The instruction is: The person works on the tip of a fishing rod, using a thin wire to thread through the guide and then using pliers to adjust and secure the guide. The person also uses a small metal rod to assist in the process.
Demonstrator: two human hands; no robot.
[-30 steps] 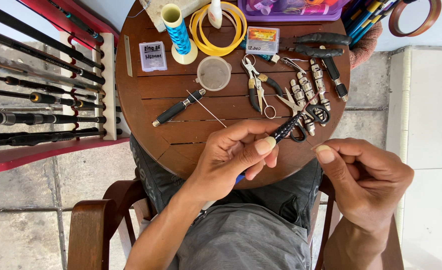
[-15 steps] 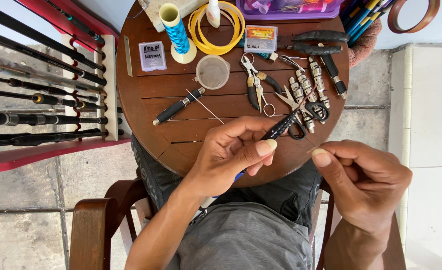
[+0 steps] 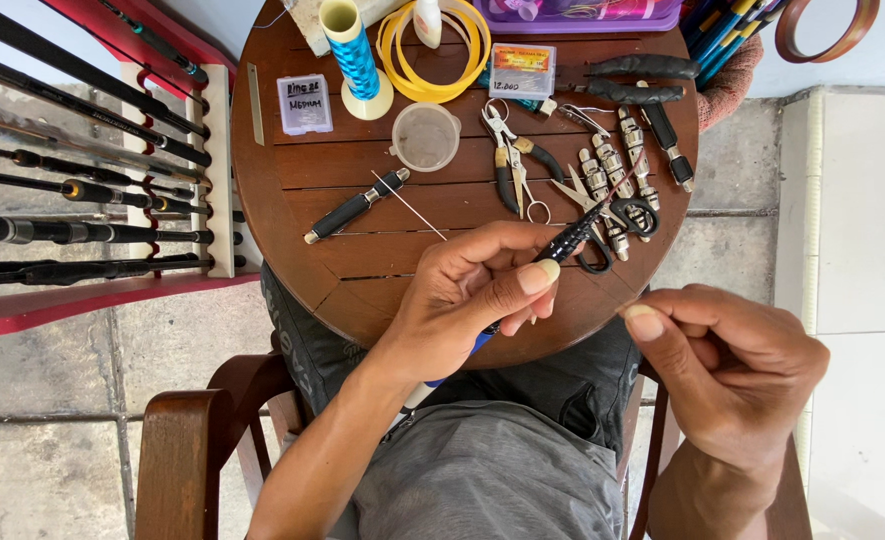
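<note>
The rod [image 3: 569, 240], a thin black piece with a ribbed dark section, runs on a slant from the left hand [image 3: 472, 295] up toward 1 o'clock, over the near edge of the table [image 3: 292, 190]. The left hand is closed around it, thumb pressed along the top and fingers curled beneath; a blue and white stretch of the rod shows below the palm, toward 7 o'clock. The right hand [image 3: 732, 365] sits at 3 o'clock of the left, apart from it, thumb and forefinger pinched together; whatever lies between them is too fine to make out.

At 12 o'clock of the rod's tip lie scissors [image 3: 617, 212] and a row of metal reel seats [image 3: 612, 165], touching or just beside one another. Pliers [image 3: 510, 165] lie at 11 o'clock. A black-handled needle tool [image 3: 354, 208] lies at 10 o'clock of the left hand, well apart from it. Farther up the table stand a clear cup [image 3: 425, 136], a blue thread spool [image 3: 354, 55] and a yellow coil [image 3: 440, 50]. Two small boxes [image 3: 305, 104] lie near the spool and coil.

At 9 o'clock of the table, a red rack [image 3: 112, 290] holds dark rods laid side by side. The person sits in a wooden chair [image 3: 177, 460].
</note>
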